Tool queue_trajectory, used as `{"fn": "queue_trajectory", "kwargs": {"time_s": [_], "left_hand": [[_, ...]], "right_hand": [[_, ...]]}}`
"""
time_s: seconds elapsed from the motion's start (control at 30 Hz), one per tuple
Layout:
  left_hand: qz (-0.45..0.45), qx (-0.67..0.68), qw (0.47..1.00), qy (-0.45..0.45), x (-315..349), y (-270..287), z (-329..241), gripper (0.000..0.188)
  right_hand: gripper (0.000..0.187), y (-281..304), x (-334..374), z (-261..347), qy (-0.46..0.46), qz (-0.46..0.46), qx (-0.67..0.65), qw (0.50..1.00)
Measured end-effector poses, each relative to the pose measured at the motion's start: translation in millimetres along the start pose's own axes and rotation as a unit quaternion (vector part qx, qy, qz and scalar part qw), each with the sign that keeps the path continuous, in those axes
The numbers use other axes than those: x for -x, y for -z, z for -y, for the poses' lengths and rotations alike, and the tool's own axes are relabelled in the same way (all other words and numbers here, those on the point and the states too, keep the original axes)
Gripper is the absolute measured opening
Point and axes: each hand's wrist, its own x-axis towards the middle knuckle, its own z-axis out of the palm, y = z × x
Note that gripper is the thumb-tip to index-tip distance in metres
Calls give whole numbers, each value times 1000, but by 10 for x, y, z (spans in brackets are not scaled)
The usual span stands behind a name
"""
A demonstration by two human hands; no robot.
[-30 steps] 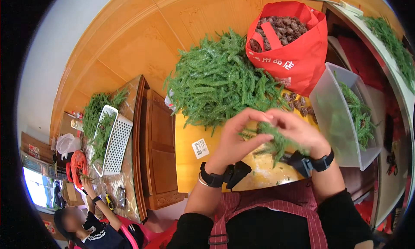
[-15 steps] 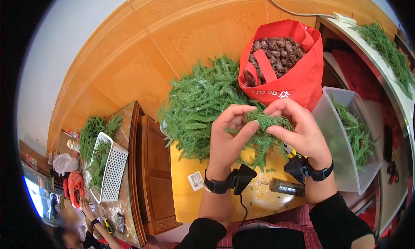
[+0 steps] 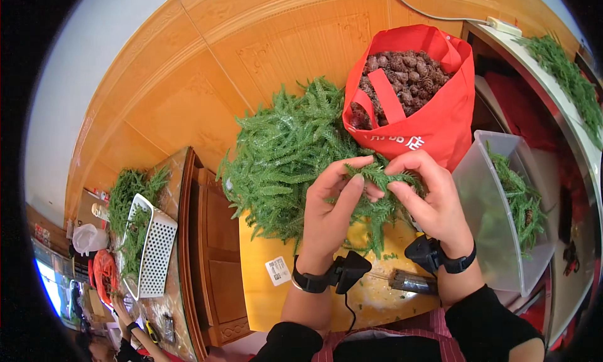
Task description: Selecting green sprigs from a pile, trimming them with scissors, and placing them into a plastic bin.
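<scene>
My left hand (image 3: 330,208) and my right hand (image 3: 428,199) are both closed on a small bunch of green feathery sprigs (image 3: 380,192), held up in front of me above a yellow tabletop (image 3: 264,293). Behind the hands lies a large heap of the same green sprigs (image 3: 282,155). A red bag (image 3: 427,123) filled with brown pine cones (image 3: 402,76) stands just past my right hand. Each wrist carries a black band with a small black device.
A clear plastic bin (image 3: 490,236) holding some green sprigs stands to my right. A dark tool (image 3: 411,281) lies on the yellow top near my right wrist. At the left, a white perforated basket (image 3: 151,255) with sprigs sits on another table, where another person's hands (image 3: 122,305) work.
My hands have lifted the bunch of sprigs higher and closer to the red bag, and the view has tilted up.
</scene>
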Motion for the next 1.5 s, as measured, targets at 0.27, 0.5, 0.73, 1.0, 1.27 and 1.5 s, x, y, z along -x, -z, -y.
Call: {"fn": "queue_trajectory", "kwargs": {"time_s": [0.27, 0.5, 0.73, 1.0, 1.27, 1.5], "left_hand": [[-21, -18, 999, 22, 56, 8, -2, 23], [-31, 60, 998, 8, -7, 21, 83, 24], [9, -58, 998, 4, 3, 49, 34, 22], [60, -170, 978, -106, -22, 25, 8, 28], [-31, -78, 995, 49, 27, 9, -3, 33], [-16, -137, 989, 42, 11, 7, -47, 29]], "right_hand": [[28, -56, -2, 72, 4, -19, 56, 998], [25, -87, 2, -57, 39, -51, 181, 981], [25, -148, -4, 19, 3, -54, 107, 993], [30, -82, -12, -7, 74, -6, 151, 986], [23, -101, -25, 17, 76, -31, 121, 989], [19, -91, -27, -1, 64, -36, 123, 990]]}}
